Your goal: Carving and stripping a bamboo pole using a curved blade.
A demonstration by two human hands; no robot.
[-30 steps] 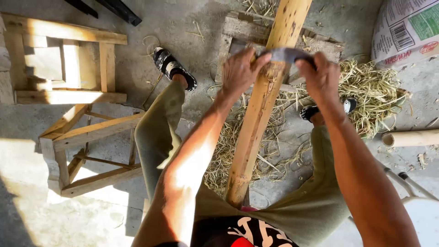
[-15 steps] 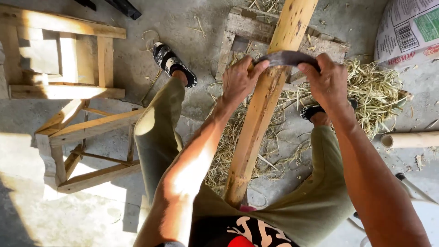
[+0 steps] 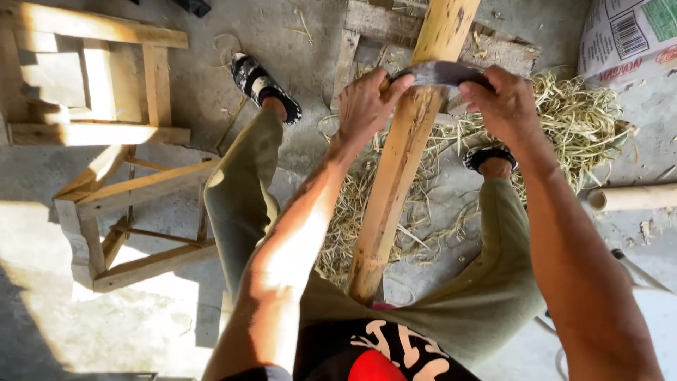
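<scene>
A long peeled wooden pole (image 3: 395,176) slants from my lap up toward a wooden block at the top. Across it lies a curved dark metal blade (image 3: 437,73), a drawknife. My left hand (image 3: 368,104) grips the blade's left end and my right hand (image 3: 504,106) grips its right end, one on each side of the pole. My legs in olive trousers straddle the pole, with sandalled feet on the concrete floor.
A heap of pale wood shavings (image 3: 564,120) lies under and right of the pole. Wooden stool frames (image 3: 134,204) stand at the left. A printed sack (image 3: 627,42) sits top right, a round log end (image 3: 631,197) at the right edge.
Both hands and the blade have slid a little farther up the pole, away from my body; the view has shifted slightly.
</scene>
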